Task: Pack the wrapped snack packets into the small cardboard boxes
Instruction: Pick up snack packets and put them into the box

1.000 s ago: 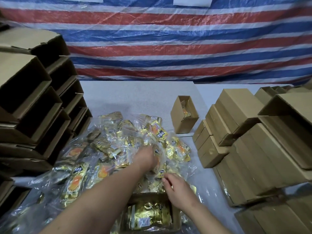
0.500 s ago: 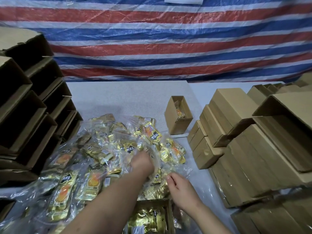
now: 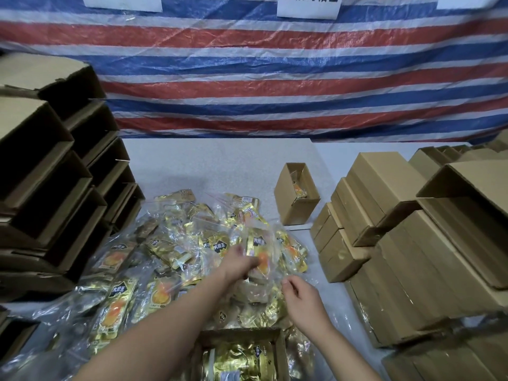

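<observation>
A heap of gold snack packets (image 3: 165, 254) lies on and inside clear plastic bags in the middle of the table. My left hand (image 3: 237, 264) is over the heap and pinches one gold packet (image 3: 258, 250), raised slightly above the others and blurred. My right hand (image 3: 302, 299) hovers just right of it with loosely curled fingers, holding nothing. Close to me stands an open small cardboard box (image 3: 280, 350) with gold packets (image 3: 239, 358) inside. A second open small box (image 3: 295, 207) stands farther back and holds a packet.
Stacks of open empty boxes (image 3: 52, 188) fill the left side. Closed cardboard boxes (image 3: 384, 193) and bigger flat stacks (image 3: 428, 270) crowd the right. A striped tarp (image 3: 275, 78) hangs behind the grey table (image 3: 209, 160).
My left hand has come up out of the heap with one packet pinched in it. My right hand has drawn back a little from the heap.
</observation>
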Available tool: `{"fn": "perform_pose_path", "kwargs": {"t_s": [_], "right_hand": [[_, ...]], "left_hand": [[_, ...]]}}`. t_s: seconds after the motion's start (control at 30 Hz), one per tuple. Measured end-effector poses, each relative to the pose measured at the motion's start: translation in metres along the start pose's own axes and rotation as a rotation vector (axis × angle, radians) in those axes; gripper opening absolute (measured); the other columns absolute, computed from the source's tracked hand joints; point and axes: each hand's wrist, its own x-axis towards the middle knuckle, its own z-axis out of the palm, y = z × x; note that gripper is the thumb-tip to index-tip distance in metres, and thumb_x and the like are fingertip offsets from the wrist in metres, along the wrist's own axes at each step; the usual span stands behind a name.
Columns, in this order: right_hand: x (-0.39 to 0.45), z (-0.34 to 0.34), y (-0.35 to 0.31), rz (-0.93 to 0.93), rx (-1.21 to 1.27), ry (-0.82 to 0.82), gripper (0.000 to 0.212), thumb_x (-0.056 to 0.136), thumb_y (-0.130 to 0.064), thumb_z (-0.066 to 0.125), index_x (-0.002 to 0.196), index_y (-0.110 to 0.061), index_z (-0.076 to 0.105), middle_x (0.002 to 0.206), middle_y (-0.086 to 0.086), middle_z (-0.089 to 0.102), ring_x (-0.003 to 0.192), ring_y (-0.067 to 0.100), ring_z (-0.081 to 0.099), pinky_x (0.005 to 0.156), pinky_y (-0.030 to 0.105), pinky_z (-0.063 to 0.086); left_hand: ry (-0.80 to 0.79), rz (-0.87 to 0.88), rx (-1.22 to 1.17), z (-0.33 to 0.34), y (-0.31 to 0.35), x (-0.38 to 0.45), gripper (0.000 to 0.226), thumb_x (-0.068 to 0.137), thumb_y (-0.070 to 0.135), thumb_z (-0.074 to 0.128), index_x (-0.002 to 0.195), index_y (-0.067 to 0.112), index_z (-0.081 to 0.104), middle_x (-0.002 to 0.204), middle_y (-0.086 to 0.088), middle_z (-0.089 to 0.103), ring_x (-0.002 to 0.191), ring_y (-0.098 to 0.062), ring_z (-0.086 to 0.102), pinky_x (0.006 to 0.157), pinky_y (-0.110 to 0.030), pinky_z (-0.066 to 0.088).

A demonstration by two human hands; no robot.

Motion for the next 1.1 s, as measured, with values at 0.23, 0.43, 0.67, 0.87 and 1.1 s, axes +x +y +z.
{"fn": "perform_pose_path", "kwargs": {"t_s": [0.23,0.43,0.67,0.87,1.1], "right_hand": [[0.008,0.001,-0.071,-0.081,0.169,0.064,0.022,0.099,-0.046,0.05,0.094,-0.027,0.059,0.085,-0.002,0.064,0.074,0.003,0.059,0.062,0.015,0.044],[0.007,0.008,-0.128,-0.193,0.173,0.143,0.046,0.095,-0.048,0.057,0.135,-0.026,0.049,0.119,-0.013,0.056,0.105,0.002,0.054,0.083,0.019,0.042],[-0.001,0.017,-0.151,-0.273,0.242,0.125,0.022,0.105,-0.034,0.042,0.122,-0.035,0.056,0.12,-0.019,0.059,0.115,-0.001,0.053,0.102,0.024,0.041],[-0.013,0.027,-0.158,-0.275,0.36,0.198,0.024,0.107,-0.033,0.037,0.121,-0.038,0.056,0.112,-0.031,0.055,0.109,-0.017,0.05,0.09,0.003,0.034],[-0.032,0.031,-0.165,-0.373,0.106,0.157,0.105,0.067,-0.086,0.056,0.152,-0.045,0.009,0.157,-0.015,0.028,0.142,0.005,0.029,0.114,0.034,0.03]], "left_hand": [[-0.193,0.198,-0.47,-0.041,0.076,-0.053,0.045,0.076,0.027,0.079,0.111,0.008,0.058,0.091,-0.008,0.073,0.088,-0.022,0.068,0.074,-0.031,0.054],[-0.113,0.293,-0.412,-0.066,0.109,-0.093,0.045,0.081,0.032,0.072,0.118,0.008,0.063,0.102,-0.009,0.072,0.086,-0.023,0.068,0.079,-0.039,0.055],[0.147,0.361,-0.259,-0.061,0.122,-0.115,0.023,0.094,0.037,0.066,0.093,0.014,0.07,0.084,0.0,0.077,0.082,-0.017,0.073,0.077,-0.034,0.056],[0.241,0.471,-0.221,-0.061,0.126,-0.126,0.021,0.093,0.038,0.065,0.103,0.021,0.072,0.091,0.0,0.077,0.09,-0.019,0.073,0.082,-0.035,0.056],[0.103,0.166,-0.666,-0.058,0.143,-0.143,0.035,0.099,0.034,0.05,0.098,0.008,0.071,0.092,-0.014,0.074,0.083,-0.029,0.072,0.084,-0.041,0.058]]}}
